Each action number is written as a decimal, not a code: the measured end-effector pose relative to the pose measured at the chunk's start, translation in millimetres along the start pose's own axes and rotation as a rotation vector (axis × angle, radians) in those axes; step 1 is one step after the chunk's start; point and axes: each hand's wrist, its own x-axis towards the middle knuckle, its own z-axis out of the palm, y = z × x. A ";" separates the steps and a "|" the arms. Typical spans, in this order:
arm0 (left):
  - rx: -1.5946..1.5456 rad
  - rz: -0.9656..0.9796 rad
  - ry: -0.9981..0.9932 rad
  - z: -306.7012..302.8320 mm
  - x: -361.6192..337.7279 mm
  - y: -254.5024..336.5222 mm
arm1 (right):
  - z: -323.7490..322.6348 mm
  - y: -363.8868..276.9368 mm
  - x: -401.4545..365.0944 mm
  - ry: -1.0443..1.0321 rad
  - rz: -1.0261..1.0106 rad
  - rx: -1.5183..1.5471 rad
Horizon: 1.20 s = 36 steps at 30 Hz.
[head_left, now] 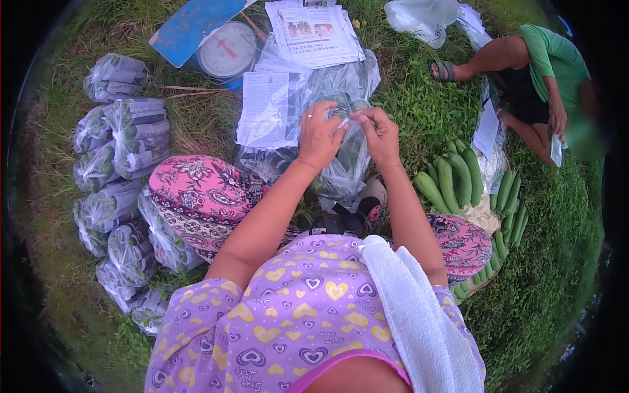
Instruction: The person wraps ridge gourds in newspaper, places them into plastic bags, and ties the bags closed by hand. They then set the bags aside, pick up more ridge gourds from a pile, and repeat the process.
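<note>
Between my hands stands a clear plastic bag [352, 159] with green produce showing dimly through it. My left hand [320, 136] is closed on the gathered plastic at its top, thumb and fingers curled together. From the other side, my right hand [380, 135] pinches the same plastic, its fingertips close to those of the left. Whether a tie is between the fingers is too small to make out. Beyond the hands lie loose clear plastic sheets [341, 75] and a stack of printed paper sheets [267, 108].
Several filled bags with newspaper [141, 134] sit on the grass at left. A dial scale [227, 50] with a blue board [195, 26] stands at the back. Long green vegetables [457, 177] lie at right. Another person in a green sleeve [547, 56] sits at far right, holding paper.
</note>
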 end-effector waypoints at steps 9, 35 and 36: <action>-0.381 -0.619 -0.210 20.5 -5.3 -4.3 | 29.9 3.3 -19.4 0.196 0.065 0.011; -0.276 -0.165 -0.337 41.6 -31.1 -12.2 | 38.9 39.8 -40.3 0.053 -0.009 -0.401; -0.273 -0.180 -0.398 40.8 -31.4 -14.1 | 37.7 38.4 -39.2 0.056 -0.026 -0.392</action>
